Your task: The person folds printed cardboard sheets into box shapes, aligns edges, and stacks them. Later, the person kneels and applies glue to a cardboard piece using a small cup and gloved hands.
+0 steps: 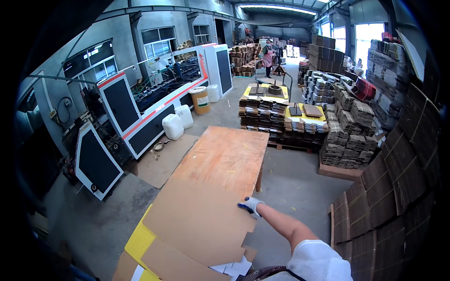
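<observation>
My right hand (251,206), in a white and blue work glove, grips the right edge of a large flat brown cardboard sheet (197,218). Notches are cut into the sheet's near right edge. Its far part lies over the near end of a wooden table (222,154). Below it, toward me, are another brown cardboard sheet (176,262), a yellow sheet (139,241) and some white-faced pieces (236,268). My left hand is out of view.
Tied cardboard stacks (375,196) rise close on my right, with more bundles (351,136) beyond. Cardboard piles on a pallet (265,114) stand past the table. At left are a long machine (154,117), white jugs (173,126) and a drum (200,100). A person (268,58) stands far back.
</observation>
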A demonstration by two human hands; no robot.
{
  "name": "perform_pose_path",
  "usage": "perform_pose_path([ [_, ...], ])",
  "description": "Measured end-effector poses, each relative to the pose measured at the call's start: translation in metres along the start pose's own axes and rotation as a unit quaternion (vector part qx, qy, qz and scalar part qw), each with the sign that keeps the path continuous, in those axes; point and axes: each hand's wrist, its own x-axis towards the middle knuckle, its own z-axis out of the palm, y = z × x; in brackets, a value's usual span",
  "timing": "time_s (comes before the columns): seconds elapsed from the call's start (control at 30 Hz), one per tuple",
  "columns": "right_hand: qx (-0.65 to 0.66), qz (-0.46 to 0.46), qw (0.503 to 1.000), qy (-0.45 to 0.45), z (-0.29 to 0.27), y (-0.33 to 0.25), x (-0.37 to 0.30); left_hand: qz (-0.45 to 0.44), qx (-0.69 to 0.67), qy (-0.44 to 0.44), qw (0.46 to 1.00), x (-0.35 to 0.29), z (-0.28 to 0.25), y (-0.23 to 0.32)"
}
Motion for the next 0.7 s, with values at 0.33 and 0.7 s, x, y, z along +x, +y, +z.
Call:
perform_pose_path([
  [0.33,-0.064,-0.258,0.790,0.553,-0.197,-0.308,-0.145,-0.209,-0.587,0.066,0.779,-0.013,0.003,0.036],
  [0.7,-0.338,0.037,0.939,0.055,-0.110,-0.119,-0.138,-0.302,-0.519,0.054,0.798,-0.064,0.003,0.045],
])
